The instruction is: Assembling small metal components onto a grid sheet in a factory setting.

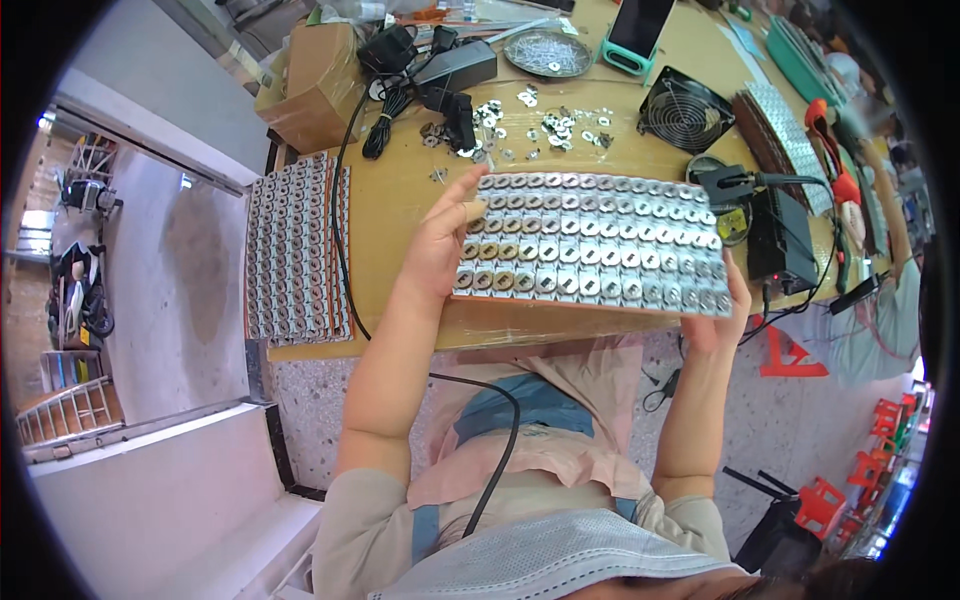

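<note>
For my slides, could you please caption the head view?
Left hand and right hand hold a metal-studded panel at a cluttered workbench.

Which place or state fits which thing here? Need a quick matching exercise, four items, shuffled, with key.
Things:
1. Studded panel
2. Fan
3. Round dish
4. Cardboard box

Places and states:
A. shallow, holding many small pale pieces
B. brown, toward the far left of the table
C. held between the left hand and the right hand
D. black, with a round grille

Pairs: 1-C, 2-D, 3-A, 4-B
</note>
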Tool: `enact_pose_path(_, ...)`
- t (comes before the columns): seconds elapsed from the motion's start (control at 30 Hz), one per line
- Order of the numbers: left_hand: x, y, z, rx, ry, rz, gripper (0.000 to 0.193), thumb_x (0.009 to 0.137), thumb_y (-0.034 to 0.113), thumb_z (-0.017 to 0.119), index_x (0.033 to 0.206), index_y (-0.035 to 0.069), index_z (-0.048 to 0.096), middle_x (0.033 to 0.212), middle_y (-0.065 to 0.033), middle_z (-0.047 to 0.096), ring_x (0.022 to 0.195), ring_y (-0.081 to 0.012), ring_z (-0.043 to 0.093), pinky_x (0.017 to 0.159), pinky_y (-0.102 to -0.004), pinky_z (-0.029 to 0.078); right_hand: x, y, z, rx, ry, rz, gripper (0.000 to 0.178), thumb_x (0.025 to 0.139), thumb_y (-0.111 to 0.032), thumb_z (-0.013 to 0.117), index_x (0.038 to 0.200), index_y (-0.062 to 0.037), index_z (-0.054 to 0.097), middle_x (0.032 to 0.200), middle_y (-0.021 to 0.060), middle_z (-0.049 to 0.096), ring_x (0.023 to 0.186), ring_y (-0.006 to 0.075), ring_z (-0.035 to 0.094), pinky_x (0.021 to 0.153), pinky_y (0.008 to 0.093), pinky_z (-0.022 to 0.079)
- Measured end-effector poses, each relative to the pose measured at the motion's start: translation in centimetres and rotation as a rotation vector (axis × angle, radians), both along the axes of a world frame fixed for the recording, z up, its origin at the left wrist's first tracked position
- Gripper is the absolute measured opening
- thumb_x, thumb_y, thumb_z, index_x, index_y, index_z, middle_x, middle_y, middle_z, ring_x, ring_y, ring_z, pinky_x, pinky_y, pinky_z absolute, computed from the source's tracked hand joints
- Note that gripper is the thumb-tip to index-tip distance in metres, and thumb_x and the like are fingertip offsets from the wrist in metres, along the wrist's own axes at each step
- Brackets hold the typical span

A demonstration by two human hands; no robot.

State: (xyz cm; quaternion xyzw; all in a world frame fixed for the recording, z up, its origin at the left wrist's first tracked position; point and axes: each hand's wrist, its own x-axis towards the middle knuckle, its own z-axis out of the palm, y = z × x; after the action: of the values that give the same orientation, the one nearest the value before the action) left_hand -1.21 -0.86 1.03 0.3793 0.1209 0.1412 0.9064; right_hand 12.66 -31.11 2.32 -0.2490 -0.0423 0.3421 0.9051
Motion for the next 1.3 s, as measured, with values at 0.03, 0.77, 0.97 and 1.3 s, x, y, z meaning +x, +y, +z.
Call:
enact_pose_path(0.03,0.1,-0.1,0.0,-0.003,-0.009,0.006,0.050,0.086,0.004,0.047,0.135,0.001,0.037,0.119,-0.0142,0.055,0.103,-0.0211,0.058,0.089,-0.0323,0.048,-0.1,-0.1,-0.3,0.080,-0.091,0.026,0.042,0.095,-0.018,0.036,0.129,0.0057,0.042,0.131,0.0194,0.048,0.120,0.0294,0.048,0.105,0.0415,0.035)
enact_pose_path(0.77,0.6,-1.1,0.0,-0.366,-0.129,-0.178,0.064,0.097,0.049,0.020,0.137,0.001,0.036,0.137,-0.0166,0.042,0.125,-0.0322,0.042,0.106,-0.0452,0.031,-1.5,5.5,1.6,-0.321,-0.178,-0.391,0.057,0.080,0.006,0.049,0.134,-0.0025,0.033,0.124,0.0146,0.051,0.110,0.0247,0.054,0.096,0.0369,0.044)
enact_pose_path(0.97,0.9,-1.1,0.6,-0.304,-0.079,-0.057,0.063,0.098,0.048,0.021,0.134,0.001,0.039,0.131,-0.0184,0.048,0.118,-0.0318,0.048,0.101,-0.0432,0.038,-5.3,5.0,1.8,-0.300,-0.171,-0.411,0.067,0.083,0.004,0.052,0.140,-0.0061,0.019,0.126,0.0152,0.044,0.113,0.0281,0.050,0.091,0.0478,0.046)
enact_pose_path(1.3,0.5,-0.8,0.5,-0.234,-0.027,-0.144,0.063,0.098,0.048,0.022,0.131,-0.001,0.043,0.124,-0.0179,0.053,0.112,-0.0288,0.054,0.097,-0.0408,0.043,-7.0,2.5,1.9,-0.298,-0.338,-0.339,0.052,0.099,-0.021,0.037,0.143,-0.0017,0.017,0.115,0.0174,0.056,0.087,0.0221,0.064,0.071,0.0379,0.058)
